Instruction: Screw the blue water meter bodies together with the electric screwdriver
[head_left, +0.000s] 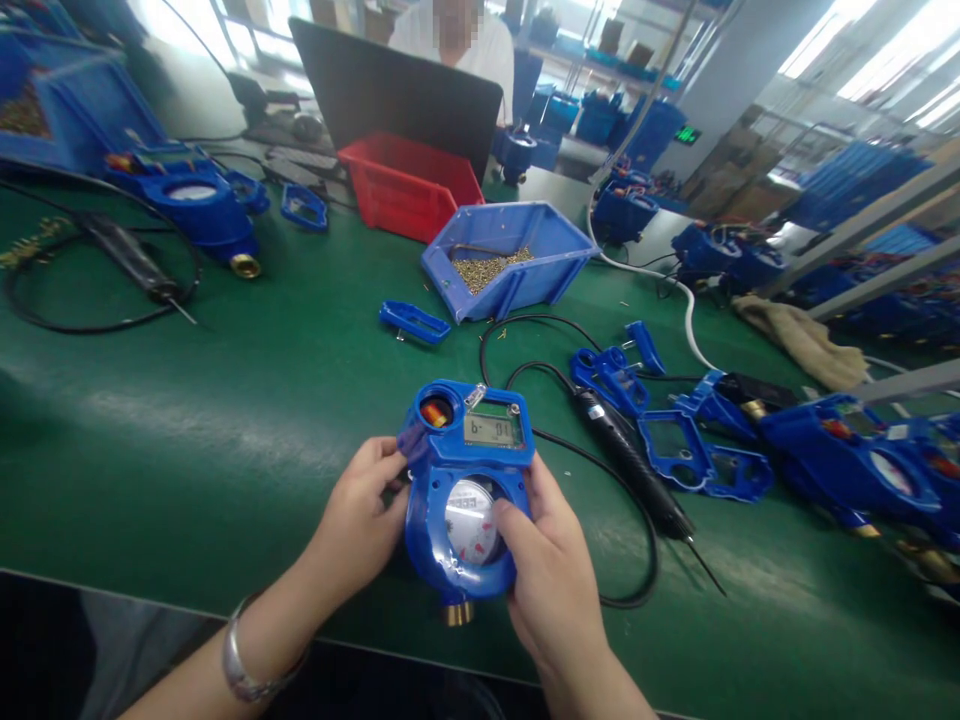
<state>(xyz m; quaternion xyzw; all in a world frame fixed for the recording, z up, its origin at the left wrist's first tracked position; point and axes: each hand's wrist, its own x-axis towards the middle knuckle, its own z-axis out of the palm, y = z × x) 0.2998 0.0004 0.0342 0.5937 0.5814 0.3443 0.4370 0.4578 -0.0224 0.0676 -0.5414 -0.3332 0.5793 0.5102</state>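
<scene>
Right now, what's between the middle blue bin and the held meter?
The head view shows black cable, tiny gold bits and, leftward, a blue frame.

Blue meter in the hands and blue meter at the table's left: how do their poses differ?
The held meter is between the left hand and right hand; the left-side meter rests on the green table. The held meter's brass end points toward the picture's bottom; the left-side meter's points toward lower right. Both have a blue housing, a pale round dial and a brass end.
</scene>
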